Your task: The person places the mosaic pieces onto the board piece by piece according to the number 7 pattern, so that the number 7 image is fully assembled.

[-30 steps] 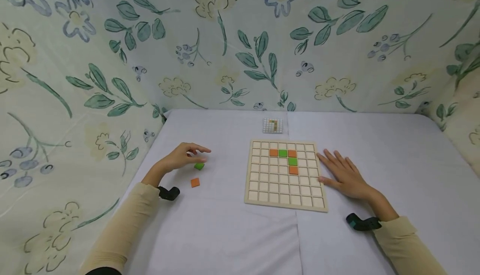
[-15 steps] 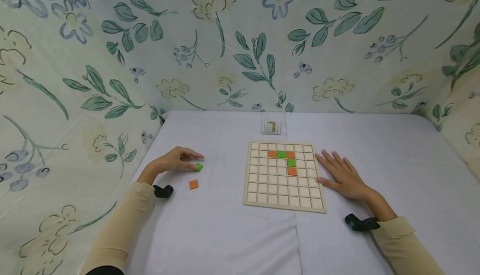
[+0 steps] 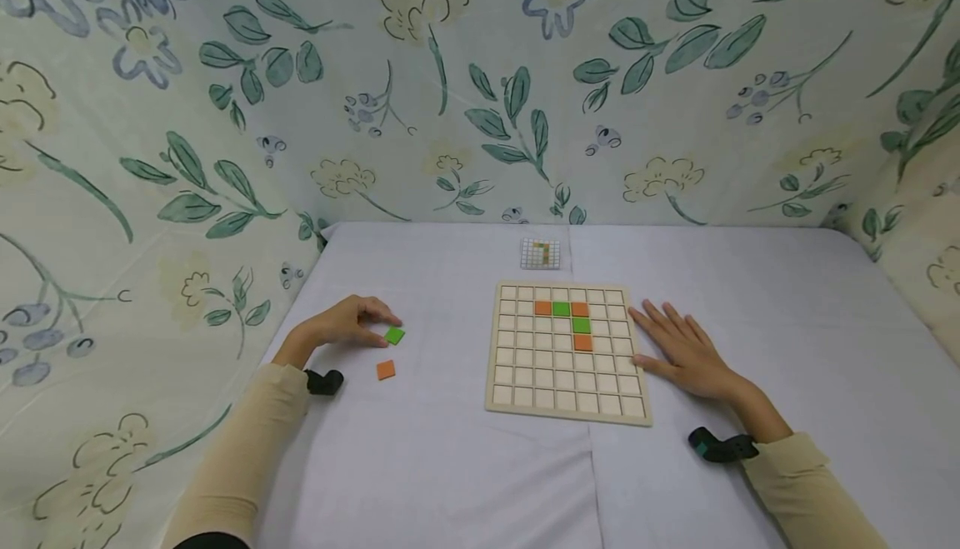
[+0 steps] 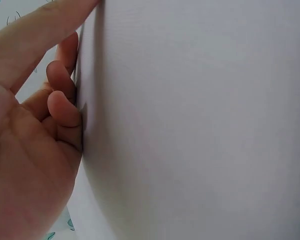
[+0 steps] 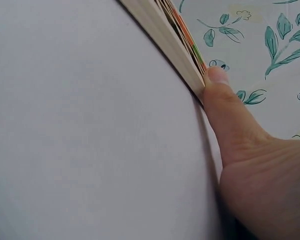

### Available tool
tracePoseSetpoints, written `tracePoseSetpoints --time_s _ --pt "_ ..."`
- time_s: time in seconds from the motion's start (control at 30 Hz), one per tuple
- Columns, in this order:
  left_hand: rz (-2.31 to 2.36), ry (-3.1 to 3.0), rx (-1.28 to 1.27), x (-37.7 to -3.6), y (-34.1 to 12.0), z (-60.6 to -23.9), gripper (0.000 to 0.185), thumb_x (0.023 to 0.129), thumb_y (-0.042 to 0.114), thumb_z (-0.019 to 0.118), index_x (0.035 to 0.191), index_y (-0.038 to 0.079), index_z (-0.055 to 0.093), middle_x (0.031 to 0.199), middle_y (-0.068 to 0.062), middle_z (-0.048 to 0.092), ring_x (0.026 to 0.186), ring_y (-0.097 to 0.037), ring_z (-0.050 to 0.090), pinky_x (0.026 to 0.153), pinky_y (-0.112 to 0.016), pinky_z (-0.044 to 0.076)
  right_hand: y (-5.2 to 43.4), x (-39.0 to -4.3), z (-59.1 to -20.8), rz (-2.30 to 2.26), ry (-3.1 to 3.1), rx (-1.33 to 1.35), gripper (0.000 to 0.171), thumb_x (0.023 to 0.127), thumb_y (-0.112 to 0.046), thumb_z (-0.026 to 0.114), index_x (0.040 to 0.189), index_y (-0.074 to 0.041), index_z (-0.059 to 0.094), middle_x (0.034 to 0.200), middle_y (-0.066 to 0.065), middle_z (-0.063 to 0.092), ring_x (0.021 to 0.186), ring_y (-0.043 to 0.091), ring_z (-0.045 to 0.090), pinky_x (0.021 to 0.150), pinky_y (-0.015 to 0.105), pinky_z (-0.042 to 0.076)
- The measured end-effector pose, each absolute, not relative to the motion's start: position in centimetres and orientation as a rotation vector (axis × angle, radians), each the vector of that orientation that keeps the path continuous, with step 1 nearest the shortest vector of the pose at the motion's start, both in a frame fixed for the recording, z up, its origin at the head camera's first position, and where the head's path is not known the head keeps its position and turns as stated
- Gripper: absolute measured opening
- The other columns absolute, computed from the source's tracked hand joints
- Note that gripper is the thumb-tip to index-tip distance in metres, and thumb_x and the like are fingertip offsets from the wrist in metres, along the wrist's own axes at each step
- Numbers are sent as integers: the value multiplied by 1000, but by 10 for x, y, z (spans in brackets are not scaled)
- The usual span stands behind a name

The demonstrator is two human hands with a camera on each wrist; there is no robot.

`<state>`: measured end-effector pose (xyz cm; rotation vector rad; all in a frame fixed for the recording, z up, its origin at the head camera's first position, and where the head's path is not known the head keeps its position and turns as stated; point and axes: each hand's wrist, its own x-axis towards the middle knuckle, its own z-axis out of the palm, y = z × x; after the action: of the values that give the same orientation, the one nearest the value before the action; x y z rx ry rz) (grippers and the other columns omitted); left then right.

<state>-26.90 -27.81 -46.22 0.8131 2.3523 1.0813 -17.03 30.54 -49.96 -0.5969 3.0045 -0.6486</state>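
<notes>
At the left of the table in the head view, my left hand (image 3: 343,321) has its thumb and index finger at opposite sides of a small green square tile (image 3: 395,336), pinching it at the cloth. The left wrist view shows its other fingers (image 4: 64,110) curled; the tile is out of sight there. Just nearer to me lies an orange square tile (image 3: 386,370). A wooden grid board (image 3: 534,377) holds three orange and two green tiles in a bent line. Spread flat beside it, my right hand (image 3: 692,357) touches the board's right edge with thumb and fingertips.
Behind the board lies a small card (image 3: 540,254) printed with a grid and coloured squares. A white cloth (image 3: 450,482) covers the table. Floral fabric (image 3: 450,116) hangs at the back and both sides.
My left hand has come down onto the green tile, its index finger and thumb closing around it, and the tile has turned slightly. The right hand stays at the board's edge.
</notes>
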Motion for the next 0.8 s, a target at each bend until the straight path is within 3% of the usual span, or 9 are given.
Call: tracePoseSetpoints --time_s 0.2,0.57,0.8 --pt "1055 2385 814 -268 -278 -462 36 79 11 85 113 8 77 114 -6 66 109 -24 54 89 -27 42 305 -171 -498 -640 3003 -598 81 97 -44 62 160 -14 21 163 22 13 148 47 3 112 64 -4" --pt "1059 2406 815 -265 -277 -463 33 81 9 83 113 3 75 115 -10 66 110 -28 55 94 -38 44 303 -169 -497 -667 2992 -599 80 98 -44 62 160 -15 21 163 23 13 148 47 2 113 64 -5" --pt "1028 2436 813 -264 -277 -462 31 82 14 83 112 8 77 114 -4 67 109 -23 57 93 -32 46 303 -169 -496 -656 2995 -593 79 98 -44 61 160 -14 22 163 23 14 147 47 3 112 64 -4"
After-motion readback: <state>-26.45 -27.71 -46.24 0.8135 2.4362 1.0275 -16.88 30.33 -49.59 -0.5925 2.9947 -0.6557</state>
